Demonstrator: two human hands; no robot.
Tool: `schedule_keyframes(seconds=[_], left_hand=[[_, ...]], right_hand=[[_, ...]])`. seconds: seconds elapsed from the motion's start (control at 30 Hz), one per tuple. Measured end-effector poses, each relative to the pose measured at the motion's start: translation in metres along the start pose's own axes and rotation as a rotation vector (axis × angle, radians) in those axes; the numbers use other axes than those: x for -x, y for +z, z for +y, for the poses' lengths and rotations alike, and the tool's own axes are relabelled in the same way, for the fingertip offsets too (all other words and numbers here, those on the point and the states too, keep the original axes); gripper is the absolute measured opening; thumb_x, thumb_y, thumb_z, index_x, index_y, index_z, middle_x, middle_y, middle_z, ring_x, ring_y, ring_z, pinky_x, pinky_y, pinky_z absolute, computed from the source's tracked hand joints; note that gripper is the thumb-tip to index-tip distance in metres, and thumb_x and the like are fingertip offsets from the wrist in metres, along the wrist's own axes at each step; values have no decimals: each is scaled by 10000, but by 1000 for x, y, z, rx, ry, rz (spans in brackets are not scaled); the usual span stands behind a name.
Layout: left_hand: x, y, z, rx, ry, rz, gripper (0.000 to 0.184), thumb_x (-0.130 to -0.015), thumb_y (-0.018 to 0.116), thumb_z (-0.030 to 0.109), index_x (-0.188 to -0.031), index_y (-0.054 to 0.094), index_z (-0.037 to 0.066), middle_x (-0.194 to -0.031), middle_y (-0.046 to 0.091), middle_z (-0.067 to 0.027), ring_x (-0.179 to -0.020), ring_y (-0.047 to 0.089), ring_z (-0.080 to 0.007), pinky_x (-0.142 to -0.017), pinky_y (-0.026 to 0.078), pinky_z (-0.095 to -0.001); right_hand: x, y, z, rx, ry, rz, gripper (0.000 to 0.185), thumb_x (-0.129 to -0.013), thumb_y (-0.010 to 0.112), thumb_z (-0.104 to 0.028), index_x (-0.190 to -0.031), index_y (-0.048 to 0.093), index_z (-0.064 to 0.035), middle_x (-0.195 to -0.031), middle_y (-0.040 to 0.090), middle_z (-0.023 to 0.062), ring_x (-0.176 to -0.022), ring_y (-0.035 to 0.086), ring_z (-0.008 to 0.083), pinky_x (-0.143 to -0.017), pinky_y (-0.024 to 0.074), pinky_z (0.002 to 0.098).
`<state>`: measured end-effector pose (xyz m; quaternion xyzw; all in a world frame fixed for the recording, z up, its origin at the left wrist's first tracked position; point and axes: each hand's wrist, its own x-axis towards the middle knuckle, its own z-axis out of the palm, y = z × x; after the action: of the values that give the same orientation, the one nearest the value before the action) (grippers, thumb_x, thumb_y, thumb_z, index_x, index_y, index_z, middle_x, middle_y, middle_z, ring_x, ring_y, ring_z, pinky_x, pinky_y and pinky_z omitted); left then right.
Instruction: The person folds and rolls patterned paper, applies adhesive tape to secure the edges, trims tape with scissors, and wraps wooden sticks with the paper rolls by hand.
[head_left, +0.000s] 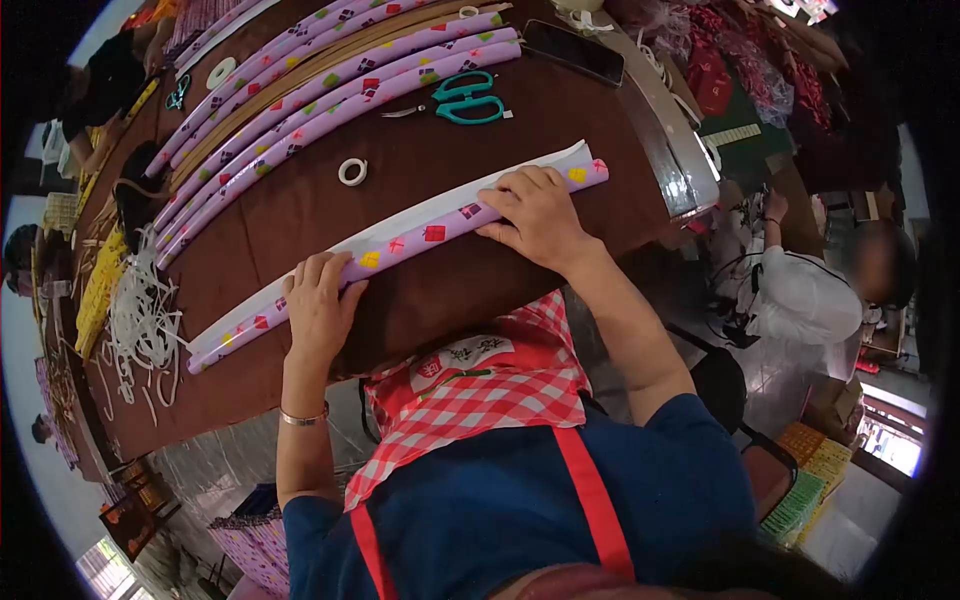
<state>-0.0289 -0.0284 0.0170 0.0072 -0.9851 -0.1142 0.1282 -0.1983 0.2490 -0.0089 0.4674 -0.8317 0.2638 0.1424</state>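
Note:
A long roll of purple gift-wrap paper [434,234], printed with coloured presents, lies slantwise on the brown tabletop [270,215]. A white strip of its inner side shows along the far edge. My left hand [320,295] is closed over the roll left of its middle, thumb on the near side. Closer to the right end, my right hand [535,218] grips it, fingers over the top and thumb beneath them. Beyond the roll sit a small roll of white tape [352,172] and teal-handled scissors [468,103].
Several finished purple rolls [345,108] lie at the back, with a black phone [574,53] at their right. White strips [145,310] hang in a tangle at the table's left. A second tape roll [220,73] is farther back. A person in white [805,295] is at the right.

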Motion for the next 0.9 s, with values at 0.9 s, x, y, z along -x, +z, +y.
schedule_keyframes(seconds=[0.9], left_hand=[[15, 3, 2, -46, -10, 79, 387, -700, 781, 235, -1040, 618, 149, -1010, 590, -21, -983, 566, -243, -804, 420, -418]], right_hand=[[1, -4, -6, 7, -64, 0, 299, -797, 714, -263, -1044, 668, -100, -977, 588, 68, -939, 538, 288, -851, 385, 433]])
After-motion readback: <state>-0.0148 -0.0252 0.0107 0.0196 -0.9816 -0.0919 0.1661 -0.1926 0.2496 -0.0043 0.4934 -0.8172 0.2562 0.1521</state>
